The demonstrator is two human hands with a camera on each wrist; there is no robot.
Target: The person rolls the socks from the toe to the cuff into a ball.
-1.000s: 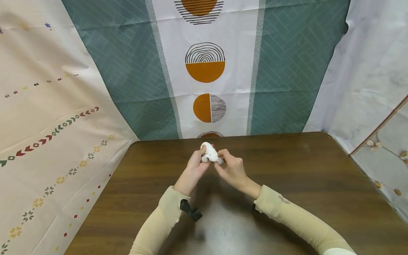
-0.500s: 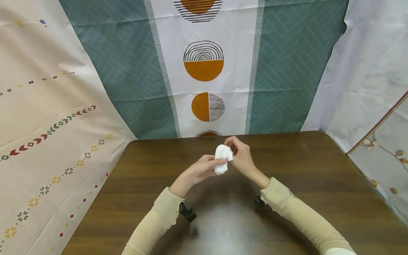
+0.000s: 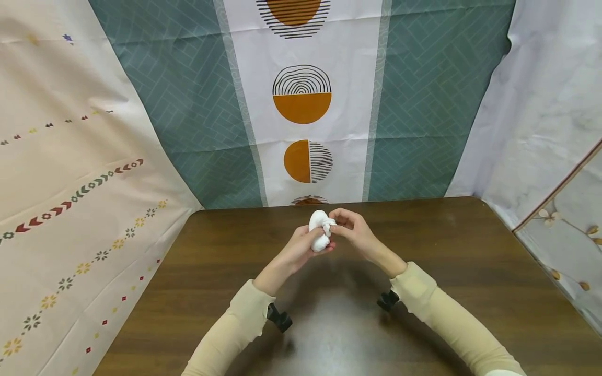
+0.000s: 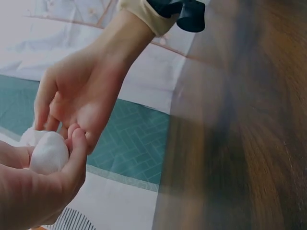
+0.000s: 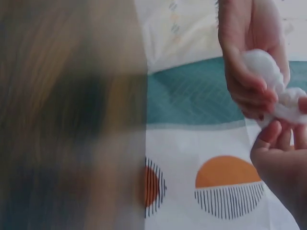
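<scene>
**Small white cloth bundle held between both hands, centre of frame**

Near the middle of the head view, above the far half of the dark brown wooden table point(image 3: 451, 292): a small white rolled cloth bundle point(image 3: 320, 232), off the tabletop, gripped from both sides. Left hand point(image 3: 301, 249) cupped under and around the bundle, fingers curled on its lower part. Right hand point(image 3: 354, 230) pinching the bundle's upper right end between thumb and fingertips. Exact kind of cloth hard to make out; much of it covered by fingers.

In the left wrist view, lower left corner: bundle point(image 4: 48, 152) half buried in the left palm point(image 4: 33, 191), right hand point(image 4: 79, 103) reaching down onto it. In the right wrist view, upper right: bundle point(image 5: 276, 86) partly cut off by the frame edge, left fingers point(image 5: 244, 91) wrapped over it, right hand point(image 5: 283, 167) only partly visible below; left half of that view a brown blur.

Cream sleeves point(image 3: 235, 334) on both forearms. Behind the table, a teal and white patterned backdrop with orange half-circles point(image 3: 302, 107).
</scene>
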